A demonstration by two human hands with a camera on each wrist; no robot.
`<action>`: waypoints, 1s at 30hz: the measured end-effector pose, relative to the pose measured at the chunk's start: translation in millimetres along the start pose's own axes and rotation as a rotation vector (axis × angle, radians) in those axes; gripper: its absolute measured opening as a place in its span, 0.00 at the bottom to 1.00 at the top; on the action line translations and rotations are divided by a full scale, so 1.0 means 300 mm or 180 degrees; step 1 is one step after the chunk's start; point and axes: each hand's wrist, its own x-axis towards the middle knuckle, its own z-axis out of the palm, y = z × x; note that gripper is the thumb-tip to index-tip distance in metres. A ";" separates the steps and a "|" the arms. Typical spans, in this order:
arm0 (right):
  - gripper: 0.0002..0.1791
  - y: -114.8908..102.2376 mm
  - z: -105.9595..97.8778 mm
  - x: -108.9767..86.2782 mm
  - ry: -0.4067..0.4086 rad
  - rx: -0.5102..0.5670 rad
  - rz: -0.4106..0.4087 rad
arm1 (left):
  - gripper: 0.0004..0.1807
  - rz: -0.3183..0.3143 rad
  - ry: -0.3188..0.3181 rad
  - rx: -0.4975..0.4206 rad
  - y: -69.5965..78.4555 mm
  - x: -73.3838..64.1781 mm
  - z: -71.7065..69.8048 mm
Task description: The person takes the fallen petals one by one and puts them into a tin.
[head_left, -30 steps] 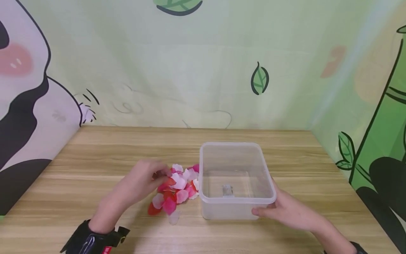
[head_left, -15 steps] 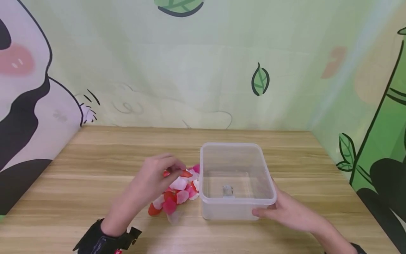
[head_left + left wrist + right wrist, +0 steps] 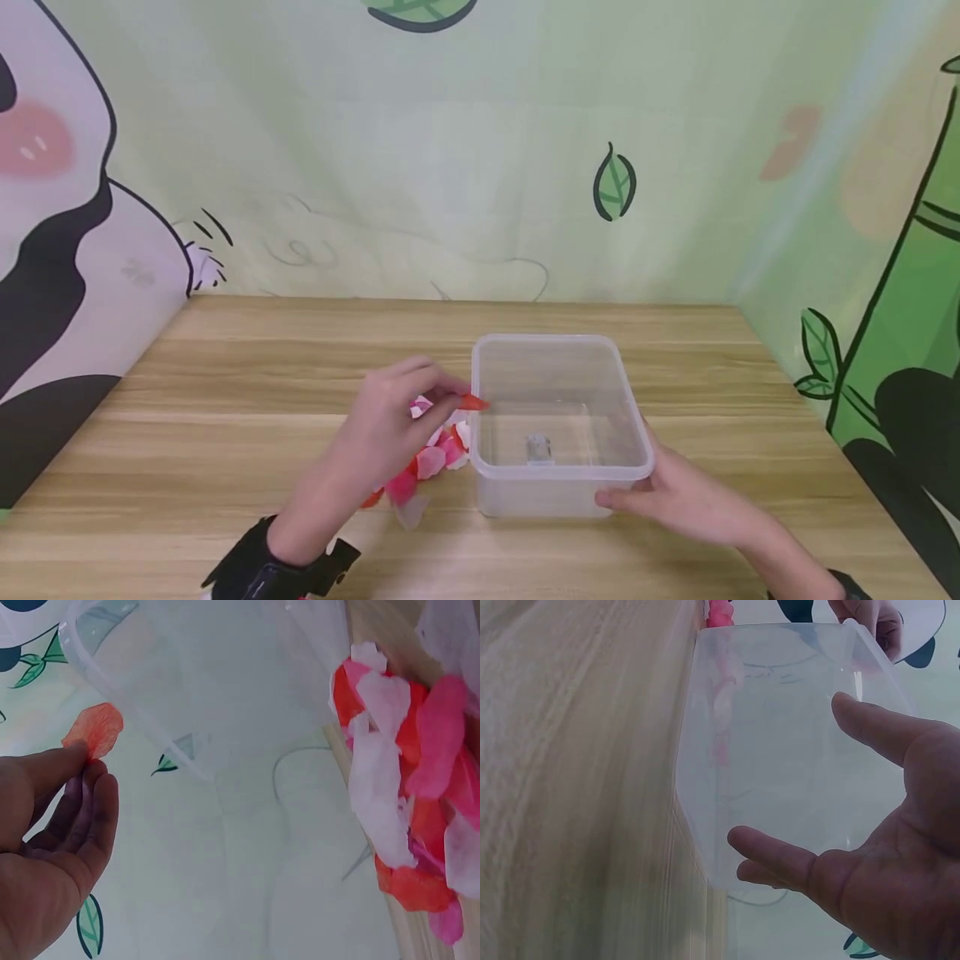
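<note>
My left hand (image 3: pixel 401 417) pinches a red-orange flower petal (image 3: pixel 97 729) between thumb and fingertips. In the head view the petal overlaps the left rim of a clear, square plastic box (image 3: pixel 546 493). Left of the box lies a pile of artificial-looking petals (image 3: pixel 431 461) in red, pink and white, partly hidden under my left hand. My right hand (image 3: pixel 675 492) rests against the box's front right corner, thumb along the front wall. In the right wrist view its thumb and fingers are spread and fairly straight against the plastic.
The box stands upright on a wood-grain table (image 3: pixel 300 342), with a small greyish patch (image 3: pixel 538 448) showing at its bottom. A pale green cloth backdrop (image 3: pixel 450 167) with painted leaves and pandas rises behind the table and along both sides.
My left hand has lifted a red petal off the pile and carried it rightward to the box's left rim. My right hand and the box have stayed in place.
</note>
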 end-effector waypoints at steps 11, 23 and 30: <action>0.60 0.002 0.008 0.003 -0.0037 0.0037 -0.0135 | 0.13 0.0397 0.0145 -0.0222 0.021 -0.005 0.062; 0.59 0.000 0.003 0.005 -0.0009 -0.0018 -0.0092 | 0.11 0.0442 -0.0088 -0.0228 0.014 -0.009 0.075; 0.59 0.001 0.005 0.001 -0.0032 0.0047 -0.0085 | 0.10 0.0437 -0.0101 -0.0252 0.008 -0.016 0.069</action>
